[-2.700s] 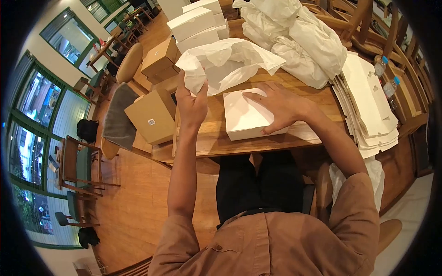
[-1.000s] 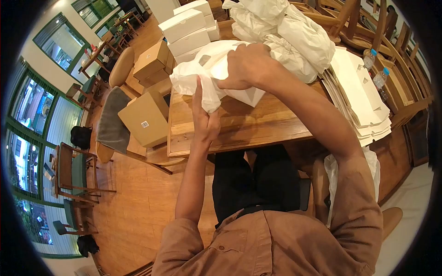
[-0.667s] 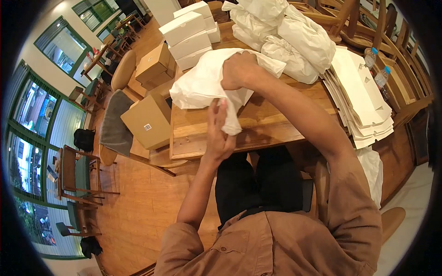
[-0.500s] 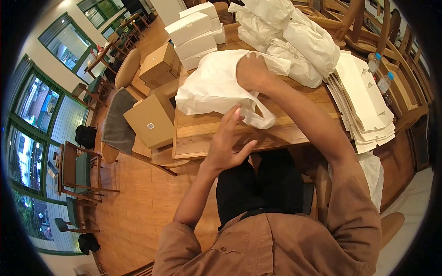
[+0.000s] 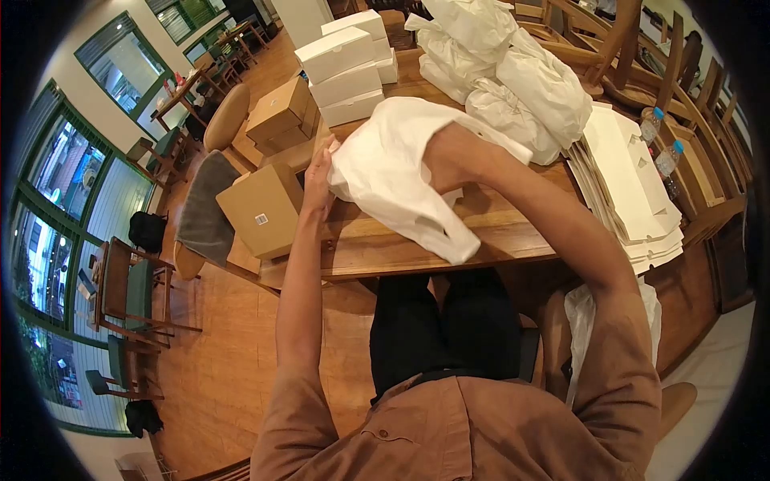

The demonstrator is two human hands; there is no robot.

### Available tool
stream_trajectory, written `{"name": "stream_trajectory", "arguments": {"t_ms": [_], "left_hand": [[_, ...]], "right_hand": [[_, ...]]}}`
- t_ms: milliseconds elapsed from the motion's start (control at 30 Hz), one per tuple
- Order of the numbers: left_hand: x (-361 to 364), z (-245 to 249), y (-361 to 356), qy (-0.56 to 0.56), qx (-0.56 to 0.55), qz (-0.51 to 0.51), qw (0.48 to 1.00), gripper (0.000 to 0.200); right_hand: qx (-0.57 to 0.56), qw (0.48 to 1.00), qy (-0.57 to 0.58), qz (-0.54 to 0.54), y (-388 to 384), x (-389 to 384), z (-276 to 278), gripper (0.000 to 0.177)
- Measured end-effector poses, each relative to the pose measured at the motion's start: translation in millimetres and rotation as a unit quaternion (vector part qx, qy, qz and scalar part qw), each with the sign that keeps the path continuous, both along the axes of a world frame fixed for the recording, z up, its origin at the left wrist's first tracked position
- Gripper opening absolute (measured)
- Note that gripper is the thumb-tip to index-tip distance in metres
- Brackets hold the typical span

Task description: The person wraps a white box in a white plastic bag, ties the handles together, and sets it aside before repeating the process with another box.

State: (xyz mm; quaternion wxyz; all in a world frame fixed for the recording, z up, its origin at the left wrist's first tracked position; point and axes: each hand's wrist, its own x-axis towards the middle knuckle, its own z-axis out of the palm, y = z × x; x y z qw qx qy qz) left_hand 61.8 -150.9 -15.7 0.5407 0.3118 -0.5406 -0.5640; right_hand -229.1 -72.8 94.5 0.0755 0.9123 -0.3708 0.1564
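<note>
A white plastic carrier bag (image 5: 389,156) lies over the near part of the wooden table, its handle loop hanging toward the front edge. My right hand (image 5: 451,159) reaches into the bag's mouth, so its fingers are hidden by the plastic. Against the bag's left side rests my left hand (image 5: 319,178), fingers stretched upward and touching the outside. Whether anything is inside the bag cannot be seen.
White boxes (image 5: 345,76) stand stacked behind the bag. Several filled white bags (image 5: 525,88) are piled at the back. Flattened white cartons (image 5: 622,176) lie at right beside water bottles (image 5: 667,156). Brown cardboard boxes (image 5: 261,210) sit left of the table (image 5: 377,260).
My left hand has moved left and up from the bag's front to its left side. My right hand has gone deeper into the bag, which is now opened out and shifted slightly right.
</note>
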Motion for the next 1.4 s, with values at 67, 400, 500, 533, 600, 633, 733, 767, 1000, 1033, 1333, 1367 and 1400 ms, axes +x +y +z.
{"name": "stream_trajectory", "arguments": {"t_ms": [67,400,500,533,600,633,733,767,1000,1033,1333,1367,1400], "left_hand": [[-5.3,5.1,-5.4,0.011,0.030,-0.029,0.999,0.059],[-52.4,16.1,14.1,0.158,0.163,-0.322,0.919,0.052],[-63.8,8.1,19.4,0.165,0.167,-0.321,0.918,0.051],[-68.6,5.7,20.2,0.166,0.167,-0.321,0.917,0.050],[-78.0,2.2,21.2,0.165,0.166,-0.314,0.920,0.049],[-80.9,1.1,21.6,0.165,0.167,-0.313,0.920,0.049],[-85.5,-1.1,23.8,0.160,0.164,-0.307,0.923,0.048],[-86.8,-1.7,23.7,0.158,0.163,-0.303,0.925,0.047],[-121.2,-8.4,26.0,0.155,0.159,-0.274,0.936,0.045],[-127.1,-10.5,27.7,0.154,0.157,-0.267,0.938,0.044],[-162.6,-23.3,41.9,0.145,0.144,-0.201,0.958,0.041],[-165.4,-24.8,44.6,0.143,0.141,-0.190,0.961,0.041],[-168.3,-24.9,49.0,0.140,0.140,-0.181,0.963,0.041]], "right_hand": [[0.071,0.997,-0.018,0.041,1.2,-4.1,4.4,0.065],[0.200,0.971,0.043,0.121,21.7,-8.3,24.8,0.055],[0.190,0.972,0.068,0.118,30.3,-6.7,31.7,0.062],[0.180,0.973,0.057,0.135,30.8,-8.8,28.7,0.061],[0.154,0.969,0.040,0.190,26.5,-14.2,18.4,0.059],[0.155,0.969,0.043,0.189,25.3,-22.1,15.1,0.059],[0.120,0.964,0.012,0.235,28.4,-44.7,10.9,0.058],[0.137,0.966,-0.005,0.221,32.0,-55.5,12.0,0.057],[0.213,0.970,0.029,0.111,53.3,-41.5,61.2,0.061],[0.214,0.970,0.032,0.111,50.1,-41.1,60.0,0.061],[0.117,0.973,0.191,0.054,20.7,-51.3,58.9,0.066],[0.116,0.973,0.193,0.054,20.6,-54.5,63.0,0.066],[0.168,0.966,0.194,0.028,28.6,-49.8,79.4,0.062]]}}
